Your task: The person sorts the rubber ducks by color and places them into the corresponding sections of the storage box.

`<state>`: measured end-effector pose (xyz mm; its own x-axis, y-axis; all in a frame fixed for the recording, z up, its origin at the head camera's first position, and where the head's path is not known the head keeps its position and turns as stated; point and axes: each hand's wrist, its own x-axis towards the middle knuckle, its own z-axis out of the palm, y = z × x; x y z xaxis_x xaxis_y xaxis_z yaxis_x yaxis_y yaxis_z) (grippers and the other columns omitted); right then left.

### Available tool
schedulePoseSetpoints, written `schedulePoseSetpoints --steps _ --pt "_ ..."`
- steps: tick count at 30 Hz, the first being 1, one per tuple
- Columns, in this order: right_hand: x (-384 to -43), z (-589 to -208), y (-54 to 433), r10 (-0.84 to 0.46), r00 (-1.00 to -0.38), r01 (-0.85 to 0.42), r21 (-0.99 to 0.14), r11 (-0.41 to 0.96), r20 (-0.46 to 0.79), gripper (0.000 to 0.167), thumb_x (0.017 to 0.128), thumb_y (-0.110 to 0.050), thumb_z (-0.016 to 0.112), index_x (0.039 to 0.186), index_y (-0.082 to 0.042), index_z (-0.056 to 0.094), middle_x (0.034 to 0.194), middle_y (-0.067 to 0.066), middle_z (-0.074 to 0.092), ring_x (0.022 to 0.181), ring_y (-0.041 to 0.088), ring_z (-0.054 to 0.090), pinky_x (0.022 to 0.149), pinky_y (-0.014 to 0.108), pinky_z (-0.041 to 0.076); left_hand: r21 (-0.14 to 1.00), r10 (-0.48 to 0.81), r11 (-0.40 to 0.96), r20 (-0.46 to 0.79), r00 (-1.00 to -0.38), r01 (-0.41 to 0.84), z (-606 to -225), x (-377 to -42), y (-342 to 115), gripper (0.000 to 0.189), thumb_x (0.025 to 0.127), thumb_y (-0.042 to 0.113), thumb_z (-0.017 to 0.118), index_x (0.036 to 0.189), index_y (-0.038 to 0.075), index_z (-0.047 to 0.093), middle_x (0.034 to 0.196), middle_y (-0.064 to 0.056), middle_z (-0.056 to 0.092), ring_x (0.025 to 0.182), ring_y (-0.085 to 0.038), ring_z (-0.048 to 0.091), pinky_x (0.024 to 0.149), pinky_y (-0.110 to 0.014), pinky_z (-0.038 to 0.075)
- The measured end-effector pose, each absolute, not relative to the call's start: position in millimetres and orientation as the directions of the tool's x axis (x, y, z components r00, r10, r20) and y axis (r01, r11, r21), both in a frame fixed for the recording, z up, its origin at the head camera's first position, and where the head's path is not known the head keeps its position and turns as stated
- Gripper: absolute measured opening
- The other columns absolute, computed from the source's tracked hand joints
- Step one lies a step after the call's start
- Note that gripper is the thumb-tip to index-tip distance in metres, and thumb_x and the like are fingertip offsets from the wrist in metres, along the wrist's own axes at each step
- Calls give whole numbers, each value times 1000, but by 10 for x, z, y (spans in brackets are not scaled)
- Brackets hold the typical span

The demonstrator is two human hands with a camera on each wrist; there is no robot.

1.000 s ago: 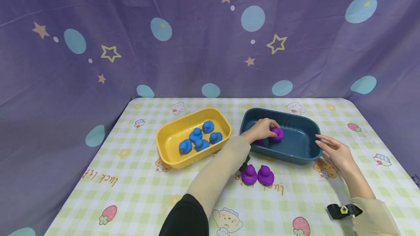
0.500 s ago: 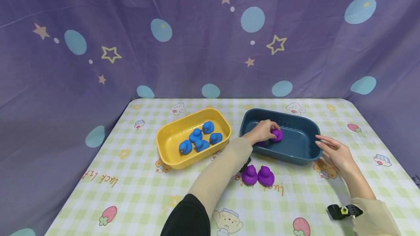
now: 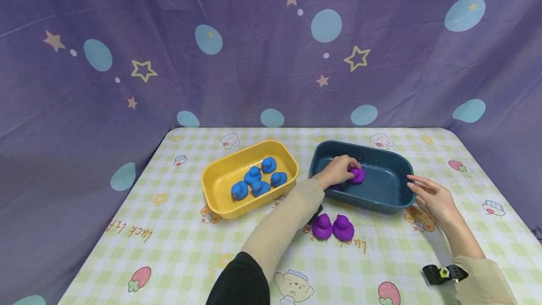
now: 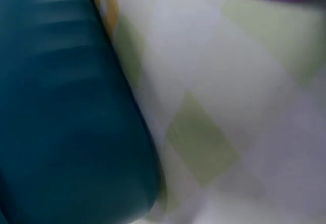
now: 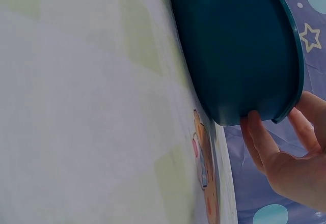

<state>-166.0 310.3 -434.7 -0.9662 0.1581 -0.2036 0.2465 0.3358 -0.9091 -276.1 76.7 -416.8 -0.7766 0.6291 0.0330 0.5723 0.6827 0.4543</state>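
Note:
My left hand point(image 3: 338, 169) reaches into the dark teal bin point(image 3: 383, 187) and pinches a purple rubber duck point(image 3: 357, 176) close over its floor. Another purple shape point(image 3: 336, 186) lies partly hidden under that wrist. At the bin's right end, my right hand point(image 3: 436, 197) rests its extended fingers against the rim. In the right wrist view these fingers point(image 5: 262, 135) touch the outside of the end wall. Two more purple ducks point(image 3: 322, 227) sit side by side on the tablecloth in front of the bin. The left wrist view shows the bin's outer wall point(image 4: 76, 122), without the left hand.
A yellow bin point(image 3: 220, 204) with several blue rubber ducks point(image 3: 260, 187) stands to the left of the teal one. A checked cloth point(image 3: 178, 258) with printed pictures covers the table. Behind its far edge hangs a purple curtain point(image 3: 254, 79).
The left hand, with the purple duck in its fingers, has sunk slightly toward the teal bin's floor. My right hand stays at the rim.

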Motion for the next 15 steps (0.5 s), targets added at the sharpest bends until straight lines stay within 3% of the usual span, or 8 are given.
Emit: schedulePoseSetpoints --steps 2,5,7,10,12,15 --pt "-1662 -4351 3105 159 -966 249 -907 341 -205 54 82 -48 53 130 -24 45 136 23 30 92 -6 48 78 19 47 474 622 677 38 -782 563 -4160 -2752 752 24 79 11 66 103 15 66 98 -2 60 92 -9 54 75 -12 40" --pt "-1662 -4356 3107 163 -966 247 -910 333 -202 54 82 -48 54 130 -23 46 127 12 43 91 -6 49 77 19 48 494 621 666 47 -782 559 -4137 -2736 726 23 80 11 65 103 14 66 98 -1 60 92 -10 54 74 -12 39" --pt "-1661 -4359 3109 163 -966 245 -914 325 -201 55 82 -47 55 129 -22 47 115 -2 49 86 -11 48 74 16 48 501 624 659 51 -780 560 -4120 -2724 707 23 80 12 65 103 14 66 98 -1 60 92 -10 54 74 -12 39" --pt "-1648 -4349 3110 143 -972 226 -919 324 -188 56 82 -47 55 130 -19 46 99 -18 45 81 -17 46 71 12 47 507 629 650 58 -775 566 -4096 -2706 678 23 81 13 64 104 14 65 97 -1 60 91 -10 54 73 -12 39" --pt "-1644 -4343 3107 138 -973 221 -917 330 -185 57 82 -46 54 131 -18 45 100 -16 47 80 -18 45 70 12 46 515 633 642 63 -771 568 -4086 -2697 657 23 81 13 64 104 13 65 97 -1 60 91 -10 54 72 -12 40" --pt "-1642 -4334 3092 144 -972 226 -912 344 -186 57 83 -46 53 131 -17 44 115 4 49 80 -17 44 70 11 46 526 639 628 71 -766 573 -4065 -2677 615 22 82 13 63 104 12 65 97 -2 61 91 -10 55 71 -11 41"
